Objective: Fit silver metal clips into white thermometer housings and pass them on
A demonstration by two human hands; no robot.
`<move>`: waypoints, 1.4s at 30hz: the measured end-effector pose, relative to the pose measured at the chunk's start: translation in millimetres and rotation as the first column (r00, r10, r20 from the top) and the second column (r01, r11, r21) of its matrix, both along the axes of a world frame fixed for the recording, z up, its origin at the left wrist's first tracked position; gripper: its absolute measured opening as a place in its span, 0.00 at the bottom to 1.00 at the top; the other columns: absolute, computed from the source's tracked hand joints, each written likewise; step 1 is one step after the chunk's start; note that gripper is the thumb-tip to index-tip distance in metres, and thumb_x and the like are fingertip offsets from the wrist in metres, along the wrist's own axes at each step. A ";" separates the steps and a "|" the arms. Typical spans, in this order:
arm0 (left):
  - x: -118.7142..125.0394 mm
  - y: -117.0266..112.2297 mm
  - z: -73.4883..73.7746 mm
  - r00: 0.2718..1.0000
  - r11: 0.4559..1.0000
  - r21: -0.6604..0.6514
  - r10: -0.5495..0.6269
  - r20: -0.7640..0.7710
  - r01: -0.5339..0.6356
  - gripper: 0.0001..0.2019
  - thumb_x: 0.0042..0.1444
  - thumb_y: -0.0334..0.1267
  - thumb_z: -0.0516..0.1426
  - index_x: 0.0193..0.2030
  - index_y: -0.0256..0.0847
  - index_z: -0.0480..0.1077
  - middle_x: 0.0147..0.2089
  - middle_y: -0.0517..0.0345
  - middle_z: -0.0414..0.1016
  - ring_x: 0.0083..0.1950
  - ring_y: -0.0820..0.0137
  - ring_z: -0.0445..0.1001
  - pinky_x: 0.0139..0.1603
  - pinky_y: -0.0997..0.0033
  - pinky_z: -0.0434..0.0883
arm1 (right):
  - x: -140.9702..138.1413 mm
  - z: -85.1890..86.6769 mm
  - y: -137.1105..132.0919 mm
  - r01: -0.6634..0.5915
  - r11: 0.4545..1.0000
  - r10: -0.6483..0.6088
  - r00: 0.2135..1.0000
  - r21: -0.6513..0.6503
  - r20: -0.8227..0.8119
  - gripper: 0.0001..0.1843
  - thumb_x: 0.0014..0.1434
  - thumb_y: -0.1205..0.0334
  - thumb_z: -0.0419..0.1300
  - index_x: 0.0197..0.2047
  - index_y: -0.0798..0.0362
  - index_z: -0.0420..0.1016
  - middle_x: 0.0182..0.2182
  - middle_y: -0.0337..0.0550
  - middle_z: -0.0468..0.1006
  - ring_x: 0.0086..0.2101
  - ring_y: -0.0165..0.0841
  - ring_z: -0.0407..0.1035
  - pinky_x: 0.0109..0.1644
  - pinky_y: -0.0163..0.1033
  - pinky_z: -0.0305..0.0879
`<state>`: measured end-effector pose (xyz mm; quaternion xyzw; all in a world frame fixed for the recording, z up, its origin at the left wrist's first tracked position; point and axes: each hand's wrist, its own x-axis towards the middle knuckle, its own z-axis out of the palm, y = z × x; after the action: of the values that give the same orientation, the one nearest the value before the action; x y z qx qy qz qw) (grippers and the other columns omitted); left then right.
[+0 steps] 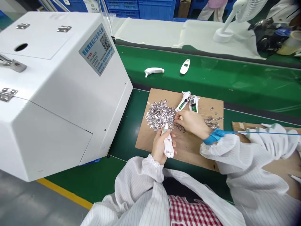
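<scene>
My left hand (160, 146) is closed around a white thermometer-shaped plastic housing (168, 145), held upright over the cardboard sheet (188, 147). My right hand (191, 122) reaches left with its fingers pinched at the edge of a pile of small shiny metal pieces (160, 114); what the fingertips hold is too small to make out. A blue strap (215, 135) with a blue cord circles my right wrist. Two open housings with green boards (183, 101) (194, 103) lie on the cardboard just beyond my right hand.
A large white machine (54, 91) fills the left side. Two more white housings (154, 71) (185, 66) lie on the green belt (235, 78) behind. A smaller scatter of metal pieces (213, 121) lies right of my hand. A white fan (235, 18) stands at the back.
</scene>
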<state>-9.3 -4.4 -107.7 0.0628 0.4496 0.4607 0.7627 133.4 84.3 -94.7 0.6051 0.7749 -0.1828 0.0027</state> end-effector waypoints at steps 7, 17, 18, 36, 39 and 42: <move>3.1 25.1 2.0 0.988 0.995 -0.020 -0.092 0.124 0.096 0.08 0.56 0.31 0.57 0.42 0.37 0.64 0.31 0.60 0.71 0.19 0.79 0.66 0.14 0.80 0.66 | 18.8 19.6 -25.2 0.048 0.983 -0.149 0.781 -0.179 -0.607 0.10 0.56 0.53 0.63 0.32 0.51 0.77 0.29 0.38 0.81 0.31 0.33 0.72 0.37 0.38 0.63; 2.6 32.6 6.4 0.982 0.995 0.041 -0.099 0.159 0.093 0.13 0.53 0.27 0.58 0.45 0.37 0.65 0.29 0.63 0.67 0.20 0.80 0.64 0.16 0.81 0.65 | 19.9 8.6 -38.7 0.108 0.994 -0.074 0.771 0.015 -0.633 0.07 0.59 0.58 0.61 0.34 0.51 0.78 0.33 0.39 0.81 0.34 0.34 0.73 0.41 0.39 0.63; 2.5 32.3 6.2 0.986 0.996 0.037 -0.083 0.142 0.079 0.14 0.53 0.26 0.59 0.45 0.37 0.65 0.29 0.64 0.67 0.20 0.80 0.64 0.16 0.81 0.66 | 20.0 7.5 -39.2 0.132 0.991 -0.090 0.778 0.022 -0.622 0.08 0.59 0.57 0.61 0.33 0.51 0.78 0.32 0.40 0.81 0.34 0.34 0.72 0.40 0.39 0.63; 11.6 20.5 7.2 0.996 0.976 0.204 -0.059 -0.073 0.073 0.21 0.55 0.52 0.60 0.49 0.43 0.62 0.27 0.63 0.70 0.19 0.74 0.68 0.16 0.74 0.69 | 17.4 24.6 -43.4 0.087 0.936 -0.331 0.553 -0.342 -0.765 0.11 0.53 0.54 0.65 0.30 0.54 0.75 0.19 0.33 0.69 0.18 0.24 0.59 0.23 0.33 0.55; 15.1 21.7 4.3 0.992 0.987 0.107 -0.121 0.036 0.117 0.20 0.61 0.56 0.51 0.47 0.39 0.64 0.22 0.63 0.67 0.16 0.71 0.67 0.13 0.72 0.69 | 13.6 26.2 -52.6 0.029 0.972 -0.206 0.580 -0.233 -0.788 0.07 0.56 0.57 0.63 0.32 0.51 0.77 0.26 0.36 0.74 0.27 0.29 0.69 0.34 0.37 0.64; 18.4 21.0 5.0 0.995 0.988 0.123 -0.096 0.024 0.093 0.18 0.63 0.52 0.49 0.50 0.40 0.63 0.22 0.63 0.67 0.16 0.71 0.67 0.11 0.72 0.68 | 10.9 21.6 -57.6 -0.009 0.984 -0.132 0.623 -0.176 -0.771 0.05 0.59 0.59 0.62 0.33 0.50 0.77 0.31 0.38 0.75 0.31 0.31 0.71 0.40 0.39 0.65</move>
<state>9.1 16.7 -102.7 0.1235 0.4060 0.4513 0.7850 144.4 26.7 -73.1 0.4902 0.6606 -0.4893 -0.2898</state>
